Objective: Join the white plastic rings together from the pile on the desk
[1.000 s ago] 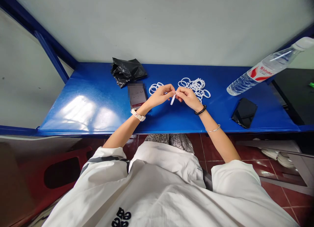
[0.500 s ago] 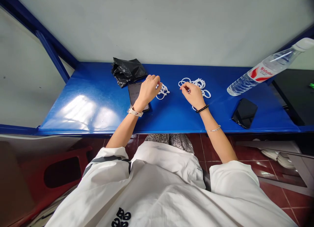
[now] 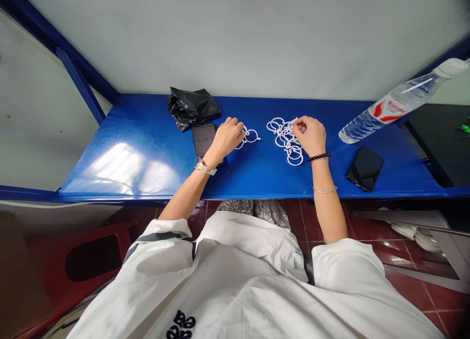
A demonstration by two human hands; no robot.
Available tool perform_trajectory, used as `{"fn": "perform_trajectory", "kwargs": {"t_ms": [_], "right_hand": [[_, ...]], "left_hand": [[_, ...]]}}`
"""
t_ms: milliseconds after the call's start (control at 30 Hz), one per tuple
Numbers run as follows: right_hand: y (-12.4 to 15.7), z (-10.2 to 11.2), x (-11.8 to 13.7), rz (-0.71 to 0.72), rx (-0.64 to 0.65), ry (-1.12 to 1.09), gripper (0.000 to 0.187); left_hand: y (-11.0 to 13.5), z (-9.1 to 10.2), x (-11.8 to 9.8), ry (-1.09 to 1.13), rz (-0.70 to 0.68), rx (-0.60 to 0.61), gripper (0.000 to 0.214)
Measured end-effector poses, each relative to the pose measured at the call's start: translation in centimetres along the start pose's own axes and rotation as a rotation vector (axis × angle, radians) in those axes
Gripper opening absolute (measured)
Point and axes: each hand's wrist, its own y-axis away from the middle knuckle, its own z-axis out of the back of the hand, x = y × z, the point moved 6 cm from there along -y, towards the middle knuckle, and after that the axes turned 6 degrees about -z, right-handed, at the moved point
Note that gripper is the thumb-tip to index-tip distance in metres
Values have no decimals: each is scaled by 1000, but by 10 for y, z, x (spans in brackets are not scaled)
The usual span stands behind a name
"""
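Observation:
Two groups of white plastic rings, which look like curtain rings with small eyelets, lie on the blue tabletop. Over the smaller group, at left, my left hand has its fingers curled down and closed. Its fingertips meet the rings, and what they grip is hidden. At the larger, tangled pile, my right hand pinches a ring at the pile's right edge with thumb and fingers. A phone showing timer digits lies partly under my left hand and wrist.
Behind the timer phone sits a crumpled black plastic bag. To the right stand a clear water bottle with a red and white label and a dark phone lying flat. A pale wall closes off the back.
My right hand has moved right, from above the pile to its right edge, uncovering more rings. My left hand has shifted slightly right and down, and a ring now shows farther right beside it.

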Motion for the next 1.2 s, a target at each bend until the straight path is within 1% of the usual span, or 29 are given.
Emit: {"fn": "perform_trajectory", "kwargs": {"t_ms": [133, 267, 367, 500, 633, 700, 767, 833, 933, 1000, 1067, 1200], "right_hand": [[-2, -4, -14, -19, 36, 46, 8], [-2, -10, -20, -61, 76, 60, 12], [-1, -14, -20, -81, 101, 74, 8], [0, -16, -17, -136, 123, 99, 9], [1, -11, -13, -189, 128, 82, 13], [2, -6, -10, -198, 100, 63, 14], [2, -2, -6, -169, 65, -1, 15], [3, 0, 1, -115, 51, -110, 16], [6, -5, 13, -10, 75, -294, 17], [10, -11, 24, 63, 126, -390, 16], [16, -19, 35, 137, 214, -454, 15], [30, -33, 57, 272, 389, -495, 15]], "left_hand": [[0, 0, 2, 3, -11, -22, 21], [0, 1, 2, 8, -12, -37, 22], [0, 3, 1, 16, -11, -36, 24], [1, 5, 0, 13, -23, -48, 24], [1, 6, 2, 31, -6, -54, 21], [1, 7, 3, 56, -2, -83, 19], [1, 9, 5, 84, -2, -115, 18], [2, 10, 6, 118, -4, -140, 17], [3, 13, 4, 190, -33, -176, 14], [3, 15, -1, 237, -92, -193, 13], [4, 16, -9, 284, -164, -195, 15], [4, 13, -25, 401, -309, -151, 21]]}}
